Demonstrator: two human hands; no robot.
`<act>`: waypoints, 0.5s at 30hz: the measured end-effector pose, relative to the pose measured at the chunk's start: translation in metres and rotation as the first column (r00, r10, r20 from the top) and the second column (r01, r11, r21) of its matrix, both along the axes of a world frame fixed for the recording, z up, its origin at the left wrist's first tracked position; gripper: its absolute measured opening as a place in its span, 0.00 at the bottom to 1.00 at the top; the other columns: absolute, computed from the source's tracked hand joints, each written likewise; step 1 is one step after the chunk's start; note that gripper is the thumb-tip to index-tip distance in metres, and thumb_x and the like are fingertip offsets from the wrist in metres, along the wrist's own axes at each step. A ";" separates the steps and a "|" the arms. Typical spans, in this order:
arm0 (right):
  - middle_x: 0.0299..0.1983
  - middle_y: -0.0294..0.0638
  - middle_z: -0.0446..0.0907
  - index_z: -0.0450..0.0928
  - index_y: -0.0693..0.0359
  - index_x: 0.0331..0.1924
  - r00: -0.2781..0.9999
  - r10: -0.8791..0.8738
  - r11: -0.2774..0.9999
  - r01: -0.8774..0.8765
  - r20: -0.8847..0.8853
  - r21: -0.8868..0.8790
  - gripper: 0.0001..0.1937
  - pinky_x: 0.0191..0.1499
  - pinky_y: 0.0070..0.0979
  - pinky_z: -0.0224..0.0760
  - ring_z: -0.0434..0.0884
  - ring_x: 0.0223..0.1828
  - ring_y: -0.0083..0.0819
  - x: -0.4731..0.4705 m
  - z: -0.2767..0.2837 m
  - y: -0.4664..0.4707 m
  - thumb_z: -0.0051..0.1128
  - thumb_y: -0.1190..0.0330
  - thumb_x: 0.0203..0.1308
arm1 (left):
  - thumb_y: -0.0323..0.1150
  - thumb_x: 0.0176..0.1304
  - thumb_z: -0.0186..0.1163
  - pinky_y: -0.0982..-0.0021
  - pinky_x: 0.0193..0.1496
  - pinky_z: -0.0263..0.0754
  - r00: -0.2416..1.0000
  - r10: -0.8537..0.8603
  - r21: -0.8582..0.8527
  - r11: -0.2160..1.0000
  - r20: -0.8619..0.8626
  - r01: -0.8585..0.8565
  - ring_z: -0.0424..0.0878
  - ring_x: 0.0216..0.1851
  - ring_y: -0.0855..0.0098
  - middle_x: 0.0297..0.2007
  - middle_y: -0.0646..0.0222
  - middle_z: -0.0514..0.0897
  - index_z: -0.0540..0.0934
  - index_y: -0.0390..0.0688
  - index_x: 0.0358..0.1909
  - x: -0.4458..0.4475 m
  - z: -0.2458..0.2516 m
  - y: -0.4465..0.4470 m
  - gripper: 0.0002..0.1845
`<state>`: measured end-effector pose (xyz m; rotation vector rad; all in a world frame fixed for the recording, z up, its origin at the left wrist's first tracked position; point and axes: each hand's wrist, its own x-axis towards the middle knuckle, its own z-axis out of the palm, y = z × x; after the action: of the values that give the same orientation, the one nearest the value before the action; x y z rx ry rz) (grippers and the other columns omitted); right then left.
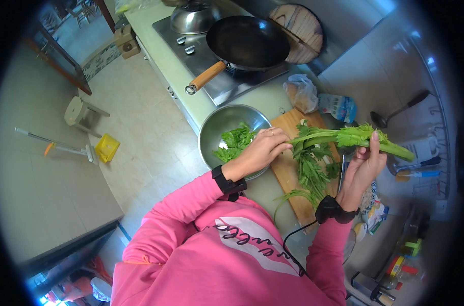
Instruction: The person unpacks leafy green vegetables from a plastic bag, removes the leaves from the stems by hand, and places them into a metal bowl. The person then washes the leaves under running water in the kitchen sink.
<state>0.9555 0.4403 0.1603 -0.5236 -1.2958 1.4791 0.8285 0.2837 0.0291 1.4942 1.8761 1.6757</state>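
Note:
A bunch of leafy celery (354, 136) is stretched between my two hands above a wooden cutting board (289, 176). My right hand (366, 160) grips its thick stalk end, thumb along the upper side. The fingers of my left hand (268, 143) pinch a thin stem at the other end, beside the rim of a stainless steel bowl (205, 141). Torn green leaves (236, 143) lie inside that bowl; my left hand and forearm hide part of it. More celery leaves and stems (312, 172) lie on the board, some hanging past its near edge.
A wok (249, 42) with a wooden handle (209, 75) sits on the gas hob (232, 88). Behind it leans a round wooden lid (299, 32). A plastic bag (301, 93) and a blue pouch (337, 107) stand beyond the board. A ladle (379, 118) hangs at the wall.

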 end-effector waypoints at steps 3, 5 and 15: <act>0.25 0.32 0.74 0.72 0.60 0.32 0.999 -0.032 0.999 0.032 -0.019 0.003 0.07 0.19 0.10 0.55 0.67 0.19 0.13 0.005 0.001 0.003 0.60 0.70 0.61 | 0.29 0.63 0.55 0.62 0.41 0.69 0.991 0.062 0.066 0.996 -0.121 -0.054 0.75 0.38 0.55 0.33 0.57 0.76 0.75 0.37 0.37 -0.003 0.001 -0.005 0.06; 0.27 0.32 0.75 0.72 0.61 0.33 0.999 -0.041 0.999 0.041 -0.017 -0.003 0.06 0.19 0.09 0.56 0.68 0.20 0.13 0.007 0.000 0.003 0.58 0.70 0.62 | 0.29 0.63 0.54 0.62 0.37 0.69 0.947 0.171 0.067 0.985 -0.274 -0.158 0.75 0.35 0.53 0.30 0.56 0.75 0.72 0.36 0.35 -0.003 0.000 -0.004 0.06; 0.25 0.34 0.75 0.72 0.62 0.32 0.991 -0.034 0.998 0.026 -0.130 -0.063 0.07 0.22 0.14 0.57 0.68 0.20 0.17 0.018 0.001 0.011 0.55 0.70 0.64 | 0.31 0.67 0.43 0.74 0.28 0.63 0.574 0.032 0.076 0.984 0.818 -0.163 0.65 0.23 0.75 0.22 0.73 0.67 0.69 0.41 0.33 -0.019 -0.024 -0.002 0.08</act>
<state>0.9730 0.4517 0.1612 -0.4750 -1.1386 1.5062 0.8097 0.2821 0.0053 0.4226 1.3193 2.0702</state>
